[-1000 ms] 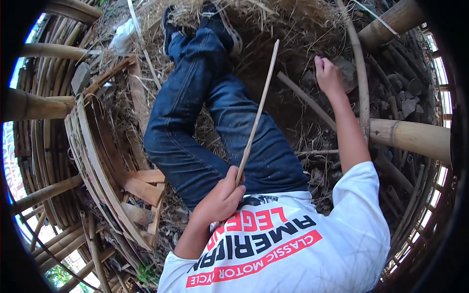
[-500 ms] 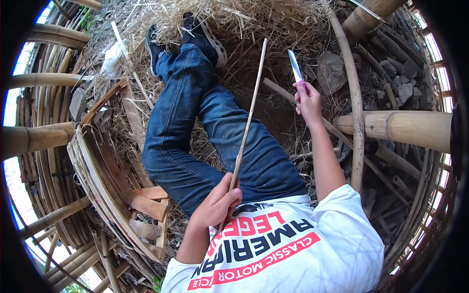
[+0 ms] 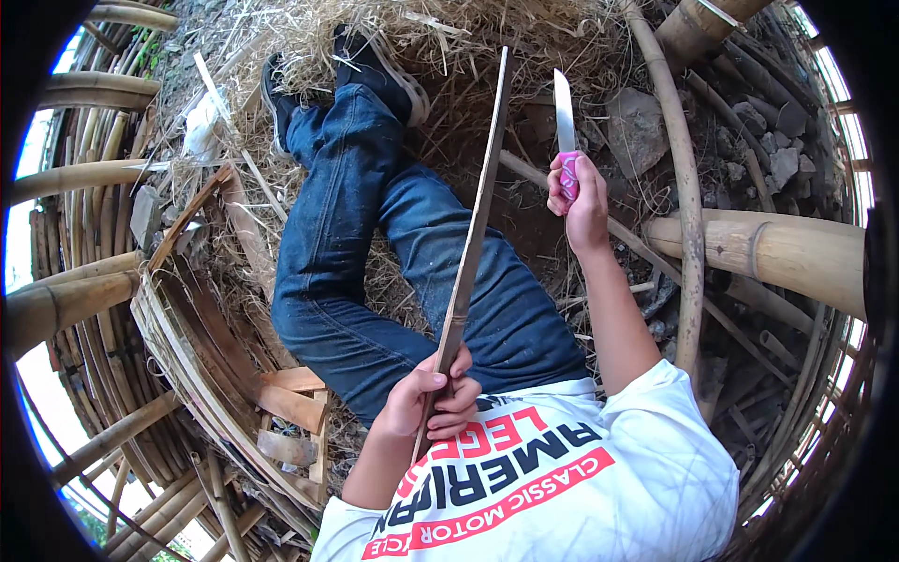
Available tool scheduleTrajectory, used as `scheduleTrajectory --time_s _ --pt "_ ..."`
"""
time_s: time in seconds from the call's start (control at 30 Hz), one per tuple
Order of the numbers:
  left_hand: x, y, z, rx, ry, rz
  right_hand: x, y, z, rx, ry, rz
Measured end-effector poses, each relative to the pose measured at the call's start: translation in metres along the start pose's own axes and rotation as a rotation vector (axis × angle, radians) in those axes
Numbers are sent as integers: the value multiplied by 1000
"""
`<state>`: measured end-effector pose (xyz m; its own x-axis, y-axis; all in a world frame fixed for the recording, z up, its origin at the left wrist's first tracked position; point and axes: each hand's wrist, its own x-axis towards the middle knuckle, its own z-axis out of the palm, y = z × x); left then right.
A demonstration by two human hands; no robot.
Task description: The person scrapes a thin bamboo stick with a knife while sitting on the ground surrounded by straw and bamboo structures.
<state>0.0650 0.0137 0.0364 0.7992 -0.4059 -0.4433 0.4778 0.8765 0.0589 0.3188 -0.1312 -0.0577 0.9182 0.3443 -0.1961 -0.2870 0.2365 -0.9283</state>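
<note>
A long, thin bamboo strip (image 3: 475, 229) slants up from my lap, its far end pointing away past my knees. Around its lower part my left hand (image 3: 433, 398) is closed, fingers wrapped and thumb against the strip, close to my shirt. My right hand (image 3: 582, 199) grips a knife by its pink patterned handle, the knife's bare blade (image 3: 564, 108) pointing up and away. Blade and strip are apart. Beneath the strip lie my legs in blue jeans (image 3: 328, 244), bent to the left.
Split bamboo strips (image 3: 192, 375) lie stacked at my left. Straw and shavings (image 3: 487, 56) cover the ground by my shoes. Thick bamboo poles (image 3: 777, 258) and a thin upright pole (image 3: 676, 169) stand at my right, near rocks (image 3: 637, 131). A bamboo slat wall (image 3: 94, 197) closes the left side.
The strip has turned in my left hand, now showing a broader, darker face, and the fingers have shifted round it. My right hand has rolled, bringing more of the pink handle into sight.
</note>
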Motion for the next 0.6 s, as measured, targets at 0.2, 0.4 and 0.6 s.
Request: scheduleTrajectory --time_s 0.2,0.4,0.6 --pt "4 -3 -3 -173 -125 4 -6 -5 10 -166 -102 -126" --pt "3 -6 -2 -205 -169 35 -22 -16 12 -366 -288 -105" --pt "1 -6 5 24 -67 36 -36 -34 24 -598 -328 -213"
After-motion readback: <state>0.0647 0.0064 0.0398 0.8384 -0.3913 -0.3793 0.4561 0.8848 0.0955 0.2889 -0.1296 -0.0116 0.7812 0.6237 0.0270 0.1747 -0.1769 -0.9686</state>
